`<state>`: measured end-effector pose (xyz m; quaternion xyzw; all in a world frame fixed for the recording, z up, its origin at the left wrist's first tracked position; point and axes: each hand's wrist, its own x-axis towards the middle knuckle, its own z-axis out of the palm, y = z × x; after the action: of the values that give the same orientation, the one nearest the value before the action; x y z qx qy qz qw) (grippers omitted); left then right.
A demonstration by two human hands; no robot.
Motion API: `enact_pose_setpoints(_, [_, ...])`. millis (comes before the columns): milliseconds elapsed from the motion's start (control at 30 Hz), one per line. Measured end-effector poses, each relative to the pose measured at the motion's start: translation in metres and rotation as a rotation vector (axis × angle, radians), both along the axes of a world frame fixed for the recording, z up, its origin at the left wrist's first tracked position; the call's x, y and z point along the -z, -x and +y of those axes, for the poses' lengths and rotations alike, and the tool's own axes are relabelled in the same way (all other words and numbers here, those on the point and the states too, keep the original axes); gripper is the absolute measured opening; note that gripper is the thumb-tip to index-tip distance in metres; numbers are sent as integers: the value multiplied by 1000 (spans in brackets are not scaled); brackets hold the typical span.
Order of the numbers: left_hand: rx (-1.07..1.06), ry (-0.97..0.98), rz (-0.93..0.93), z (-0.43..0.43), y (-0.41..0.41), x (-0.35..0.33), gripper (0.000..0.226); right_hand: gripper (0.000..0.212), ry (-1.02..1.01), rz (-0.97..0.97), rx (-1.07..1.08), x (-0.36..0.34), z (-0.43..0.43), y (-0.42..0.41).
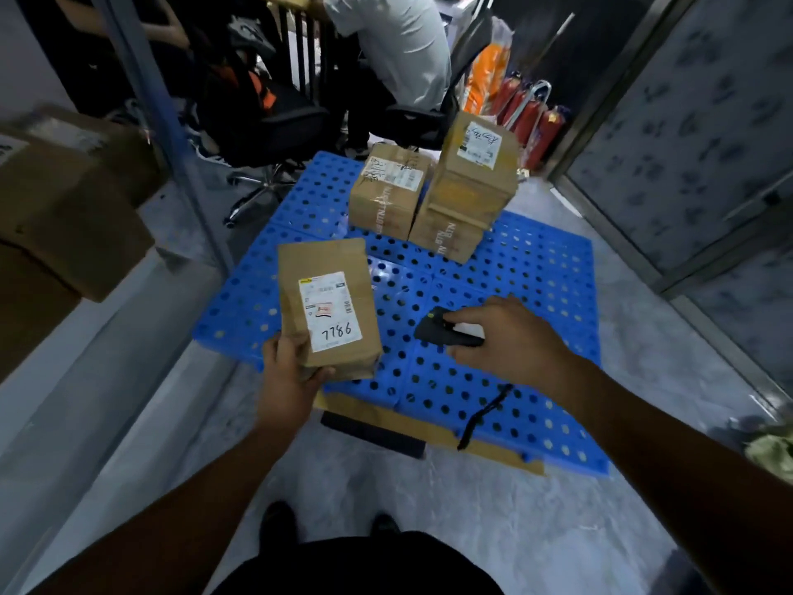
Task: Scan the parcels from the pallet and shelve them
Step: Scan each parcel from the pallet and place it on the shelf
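Above the blue perforated plastic pallet [536,268], my left hand [285,380] pinches the lower corner of a flat brown paper parcel [328,302], thumb on the front and fingers behind, holding it upright in the air with its white shipping label [329,310] facing me; "7786" is handwritten across the label's foot. My right hand [510,341] is closed around a small black handheld scanner [446,330], its nose turned toward the label, just beside the parcel but not touching it; a black wrist strap [482,416] dangles beneath. I judge this to be the scan step for this parcel, though no beam or readout shows whether the read has registered.

Farther out, on the far half of the pallet, brown cardboard boxes remain: one taped box [386,191] to the left, and beside it a stack [467,186] of at least two, the top one labelled. Those are, I judge, yet to be scanned. Larger cardboard cartons [68,216] sit on a shelf at left. Shelving of the parcel in hand is not yet done. A seated person in a white shirt [399,45] occupies the background.
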<state>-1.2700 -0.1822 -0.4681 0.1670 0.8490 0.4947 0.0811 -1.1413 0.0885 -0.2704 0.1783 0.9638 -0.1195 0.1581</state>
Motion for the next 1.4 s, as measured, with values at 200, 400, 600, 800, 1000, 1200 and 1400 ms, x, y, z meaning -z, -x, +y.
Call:
enact_pose_setpoints(200, [-122, -57, -35, 16, -29, -4, 66, 55, 261, 153, 20, 11, 32, 2])
enact_pose_setpoints(400, [-245, -161, 25, 31, -79, -17, 66, 55, 478, 220, 126, 39, 34, -4])
enact_pose_setpoints(600, [-341, -153, 98, 3, -119, -32, 69, 59, 586, 200, 35, 49, 5, 5])
enact_pose_setpoints(800, [-563, -147, 176, -73, -161, -57, 64, 57, 657, 162, -196, 48, -78, 24])
enact_pose_setpoints(1000, [-803, -47, 177, -185, -240, -57, 76, 48, 774, 110, -385, 63, -204, 12])
enact_pose_setpoints(1200, [-1042, -63, 97, -288, -363, -58, 65, 44, 797, -24, -593, 82, -350, -44])
enact_pose_setpoints(1400, [-1242, -117, 24, -383, -482, -48, 68, 43, 812, -154, -736, 103, -490, -125])
